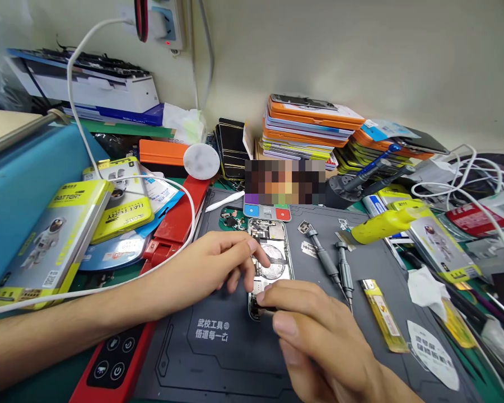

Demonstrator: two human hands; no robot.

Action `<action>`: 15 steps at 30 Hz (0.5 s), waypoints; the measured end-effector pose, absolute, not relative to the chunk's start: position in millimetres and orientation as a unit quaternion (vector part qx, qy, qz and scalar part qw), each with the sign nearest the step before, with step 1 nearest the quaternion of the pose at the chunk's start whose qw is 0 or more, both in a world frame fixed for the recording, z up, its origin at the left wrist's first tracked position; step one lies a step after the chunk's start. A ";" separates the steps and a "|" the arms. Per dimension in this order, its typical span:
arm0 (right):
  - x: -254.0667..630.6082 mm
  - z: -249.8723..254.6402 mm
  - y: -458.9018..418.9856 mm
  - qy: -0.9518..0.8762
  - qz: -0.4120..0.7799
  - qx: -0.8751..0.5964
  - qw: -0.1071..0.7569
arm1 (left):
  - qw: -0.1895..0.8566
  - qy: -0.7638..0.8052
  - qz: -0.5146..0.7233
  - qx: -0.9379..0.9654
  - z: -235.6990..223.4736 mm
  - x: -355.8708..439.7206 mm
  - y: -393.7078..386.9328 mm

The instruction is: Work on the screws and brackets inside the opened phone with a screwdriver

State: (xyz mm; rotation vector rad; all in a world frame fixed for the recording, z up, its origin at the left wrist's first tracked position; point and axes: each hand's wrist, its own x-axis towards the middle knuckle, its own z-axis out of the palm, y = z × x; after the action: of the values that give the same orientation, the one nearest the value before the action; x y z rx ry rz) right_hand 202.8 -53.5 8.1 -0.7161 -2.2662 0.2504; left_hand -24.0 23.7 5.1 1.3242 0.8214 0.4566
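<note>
An opened phone [282, 246] lies on the dark work mat, its inside facing up with a round silver coil [273, 267] in the middle. Against the phone's left edge, my left hand [220, 260] is bent, one finger reaching over the coil and the others curled at the side. My right hand [327, 330] is at the lower end of the phone, thumb and fingers pinched together. Something small and dark shows between these fingertips, too hidden to name. Two grey screwdrivers [325, 257] lie to the right of the phone.
Left of the mat [218, 369] is a red device with buttons [121, 358], crossed by a white cable [180, 182]. Battery boxes [50, 240] lie farther left. A yellow lighter [384, 316] and a yellow bottle [378, 225] lie right. Stacked orange boxes [306, 134] stand behind.
</note>
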 end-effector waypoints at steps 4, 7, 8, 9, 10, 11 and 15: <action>205.0 9.7 -54.3 -0.888 0.112 -0.276 0.350 | 0.682 0.367 0.208 0.597 6.9 -23.8 24.2; 204.9 11.2 -55.0 -0.886 0.127 -0.274 0.352 | 0.684 0.364 0.209 0.597 6.1 -23.7 24.1; 204.7 11.4 -55.4 -0.882 0.139 -0.273 0.358 | 0.685 0.363 0.209 0.596 5.7 -23.8 23.7; 204.7 11.2 -56.1 -0.878 0.153 -0.272 0.364 | 0.685 0.363 0.210 0.596 5.2 -24.1 23.1; 204.8 10.5 -57.0 -0.872 0.162 -0.271 0.373 | 0.684 0.364 0.210 0.596 4.9 -24.4 22.5; 205.1 9.3 -57.9 -0.865 0.163 -0.273 0.387 | 0.683 0.365 0.210 0.597 4.7 -24.8 21.8; 207.6 3.8 -59.1 -0.842 0.117 -0.284 0.443 | 0.673 0.373 0.212 0.602 5.4 -25.0 21.2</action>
State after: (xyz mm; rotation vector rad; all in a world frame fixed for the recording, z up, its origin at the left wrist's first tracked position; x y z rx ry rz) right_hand 207.6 -59.1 3.8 -0.7035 -2.0884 0.2899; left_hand -25.0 21.2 5.4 1.3560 0.8390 0.4772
